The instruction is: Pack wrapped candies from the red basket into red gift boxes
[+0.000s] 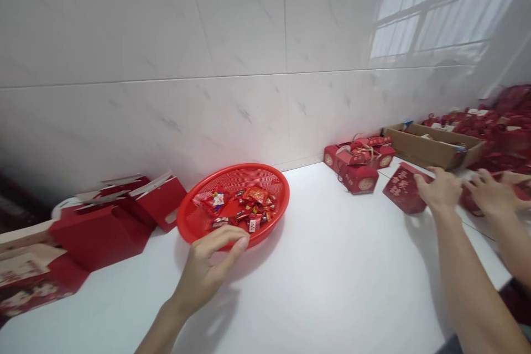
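Observation:
Over the near rim of a red plastic basket (pixel 194 221), my left hand (pixel 218 263) has its thumb and fingertips together; anything between them is hidden. Wrapped sweets (pixel 256 194) in red and mixed colours lie inside the basket. On the right, my right hand (pixel 442 191) grips the upper edge of a red box (pixel 403 188) with gold lettering, which is tilted above the white table. Beside that box stand several small red boxes (pixel 360 178) with string handles.
Red gift bags and boxes (pixel 102 235) line the left side. A cardboard box (pixel 427 146) stands at the back right, near many red packages (pixel 506 133). Another person's hand (pixel 487 193) works close beside my right hand. A tiled wall (pixel 244 116) bounds the table.

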{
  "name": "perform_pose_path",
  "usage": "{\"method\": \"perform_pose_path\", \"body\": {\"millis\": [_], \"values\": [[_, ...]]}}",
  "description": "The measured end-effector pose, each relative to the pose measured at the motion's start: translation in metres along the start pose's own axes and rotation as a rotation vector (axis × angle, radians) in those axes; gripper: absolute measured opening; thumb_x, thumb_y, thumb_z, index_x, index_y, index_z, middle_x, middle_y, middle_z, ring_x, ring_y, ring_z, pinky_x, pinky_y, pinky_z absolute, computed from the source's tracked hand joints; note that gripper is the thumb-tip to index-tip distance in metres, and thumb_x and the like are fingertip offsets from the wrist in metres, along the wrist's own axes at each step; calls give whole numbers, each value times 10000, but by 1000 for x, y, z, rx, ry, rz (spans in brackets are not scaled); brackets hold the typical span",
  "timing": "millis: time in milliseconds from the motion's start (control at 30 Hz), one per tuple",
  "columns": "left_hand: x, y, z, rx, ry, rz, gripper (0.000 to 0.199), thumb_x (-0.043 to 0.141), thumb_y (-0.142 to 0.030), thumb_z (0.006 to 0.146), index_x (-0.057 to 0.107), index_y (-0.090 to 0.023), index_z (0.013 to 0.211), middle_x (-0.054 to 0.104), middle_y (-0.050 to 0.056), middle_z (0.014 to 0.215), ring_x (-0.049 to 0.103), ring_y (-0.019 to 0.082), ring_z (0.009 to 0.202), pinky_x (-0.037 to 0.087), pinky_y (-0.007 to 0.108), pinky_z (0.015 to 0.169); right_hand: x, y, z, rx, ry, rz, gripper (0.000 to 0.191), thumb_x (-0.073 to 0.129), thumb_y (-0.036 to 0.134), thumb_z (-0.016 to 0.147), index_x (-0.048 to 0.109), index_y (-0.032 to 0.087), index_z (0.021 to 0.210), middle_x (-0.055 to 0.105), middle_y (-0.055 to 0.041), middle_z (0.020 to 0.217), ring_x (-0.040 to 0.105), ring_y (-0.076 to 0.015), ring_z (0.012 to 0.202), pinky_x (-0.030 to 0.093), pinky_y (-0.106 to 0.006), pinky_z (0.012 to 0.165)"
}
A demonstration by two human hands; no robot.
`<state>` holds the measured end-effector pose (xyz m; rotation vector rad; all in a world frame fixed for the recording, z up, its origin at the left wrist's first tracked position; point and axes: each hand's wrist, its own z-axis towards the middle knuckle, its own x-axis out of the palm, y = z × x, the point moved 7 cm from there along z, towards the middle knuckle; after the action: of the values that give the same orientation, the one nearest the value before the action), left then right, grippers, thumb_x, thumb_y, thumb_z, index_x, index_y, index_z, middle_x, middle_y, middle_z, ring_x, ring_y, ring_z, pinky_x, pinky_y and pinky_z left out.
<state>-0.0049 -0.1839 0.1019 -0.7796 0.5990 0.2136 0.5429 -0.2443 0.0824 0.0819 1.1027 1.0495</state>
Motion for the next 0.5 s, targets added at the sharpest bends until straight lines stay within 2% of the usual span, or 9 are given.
{"method": "perform_pose_path", "body": {"millis": [67,133,200,233,300,367,400,467,500], "values": [[2,-1,0,-12,20,-16,238,601,-330,932,742,-200,792,763,66,864,713,205,821,589,297,790,-6,23,-6,-55,-80,50,339,558,267,797,690,74,1042,668,-313,1098,599,-474,1139,421,-592,971],[4,-2,0,-29,31,-39,234,582,-307,944,733,-192,808,758,69,871,705,197,823,580,300,796,-3,60,-21,-238,-102,198,281,510,280,832,683,135,999,694,-255,1064,637,-420,1091,439,-566,992],[3,-2,0,-51,21,-61,226,577,-292,947,726,-186,814,755,68,874,701,191,824,571,298,793,6,107,-57,-451,-12,410,237,502,352,887,670,196,946,721,-196,999,688,-349,954,510,-503,915],[1,-1,1,-62,12,-68,223,579,-288,946,726,-185,814,754,68,877,701,189,825,567,298,792,12,133,-86,-589,86,507,218,524,376,901,666,218,947,730,-167,984,695,-326,937,529,-479,895],[-2,0,2,-77,-8,-70,217,585,-285,942,728,-185,813,754,65,875,701,187,822,561,297,787,20,185,-168,-905,372,716,174,538,325,917,662,230,994,739,-113,951,710,-264,877,573,-412,815],[-8,3,3,-84,-39,-62,220,587,-289,939,729,-185,808,755,66,874,701,189,818,558,298,778,19,223,-272,-1218,742,847,244,546,291,928,657,243,1140,739,-105,1063,710,-230,949,589,-363,818],[-12,5,3,-88,-59,-56,223,589,-294,936,730,-185,802,757,66,875,702,190,820,557,298,776,14,233,-324,-1360,917,877,276,574,325,917,661,263,1172,723,-108,1153,699,-239,1025,587,-364,851],[-22,11,3,-105,-100,-36,229,593,-307,932,733,-185,799,759,67,880,704,195,833,557,302,789,-2,239,-416,-1654,1197,868,266,619,417,899,687,381,1154,698,-47,1253,667,-257,1143,579,-370,880],[-27,14,2,-120,-121,-22,231,595,-315,930,735,-187,799,760,66,881,704,196,839,557,303,796,-9,240,-447,-1715,1252,865,232,624,438,899,696,437,1120,690,6,1274,656,-242,1173,576,-355,886]]}}
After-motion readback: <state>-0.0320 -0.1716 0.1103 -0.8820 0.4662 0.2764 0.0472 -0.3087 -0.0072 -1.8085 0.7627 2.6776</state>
